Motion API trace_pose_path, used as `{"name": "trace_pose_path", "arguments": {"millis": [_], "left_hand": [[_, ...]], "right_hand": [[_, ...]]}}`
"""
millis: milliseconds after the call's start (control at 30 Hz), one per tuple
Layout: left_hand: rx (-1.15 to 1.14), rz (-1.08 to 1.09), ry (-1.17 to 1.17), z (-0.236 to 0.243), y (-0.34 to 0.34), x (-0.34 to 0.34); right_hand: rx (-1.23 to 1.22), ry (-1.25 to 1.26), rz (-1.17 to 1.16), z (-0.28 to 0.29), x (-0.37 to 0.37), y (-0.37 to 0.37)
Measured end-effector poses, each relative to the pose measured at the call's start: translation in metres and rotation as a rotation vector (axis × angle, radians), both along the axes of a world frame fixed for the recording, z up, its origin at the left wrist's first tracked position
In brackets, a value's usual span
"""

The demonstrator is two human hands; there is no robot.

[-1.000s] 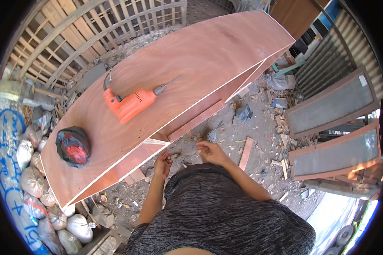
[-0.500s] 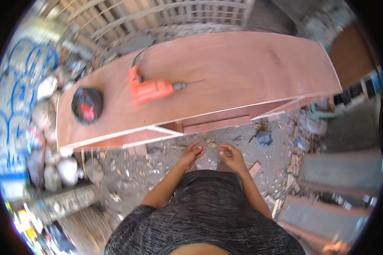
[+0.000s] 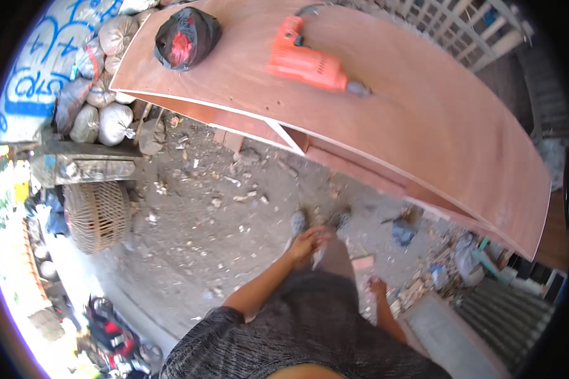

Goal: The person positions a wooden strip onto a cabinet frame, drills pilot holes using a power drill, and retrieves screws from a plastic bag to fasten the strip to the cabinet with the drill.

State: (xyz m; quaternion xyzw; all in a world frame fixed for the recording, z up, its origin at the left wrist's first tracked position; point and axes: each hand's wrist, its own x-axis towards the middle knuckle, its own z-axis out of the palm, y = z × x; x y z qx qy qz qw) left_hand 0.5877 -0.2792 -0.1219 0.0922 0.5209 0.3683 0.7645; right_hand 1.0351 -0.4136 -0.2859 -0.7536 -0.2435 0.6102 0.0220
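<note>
Away from the long plywood box [image 3: 436, 126], over my legs, my left hand [image 3: 310, 242] has its fingers bent together; anything in them is too small and blurred to make out. Lower and further right, beside my thigh, my right hand [image 3: 377, 289] hangs, its fingers smeared by motion. On the box's top lie an orange corded drill [image 3: 310, 69] and a black plastic bag [image 3: 199, 41] with something red inside. The box has an open long side facing me, with white-edged dividers.
Filled sacks [image 3: 114, 123] are piled by a painted wall at the upper left, above a wicker basket [image 3: 95, 218]. A motorbike [image 3: 120, 335] stands lower left. Debris litters the ground [image 3: 215, 208]. A framed panel [image 3: 449, 335] and corrugated sheet [image 3: 499, 309] lie right. Wooden lattice [image 3: 474, 31] is behind the box.
The view has turned left, shifting the box up and bringing the motorbike into sight. My hands have moved apart, the right one dropping to my side.
</note>
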Motion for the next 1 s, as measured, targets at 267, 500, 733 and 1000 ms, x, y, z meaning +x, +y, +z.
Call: {"name": "trace_pose_path", "arguments": {"millis": [267, 500, 733, 1000], "left_hand": [[-0.179, 0.243, 0.065, -0.281, 0.028, 0.012], [0.241, 0.278, 0.279, -0.492, 0.093, 0.048], [0.75, 0.053, 0.436, -0.453, 0.161, 0.116], [0.93, -0.185, 0.515, -0.44, 0.131, 0.102]], "right_hand": [[0.402, -0.234, 0.727, -0.107, -0.045, 0.147], [1.178, -0.512, 0.938, -0.351, -0.075, 0.378], [1.682, -0.549, 1.279, -0.485, -0.15, 0.416], [1.74, -0.357, 1.117, -0.464, -0.075, 0.391]]}}
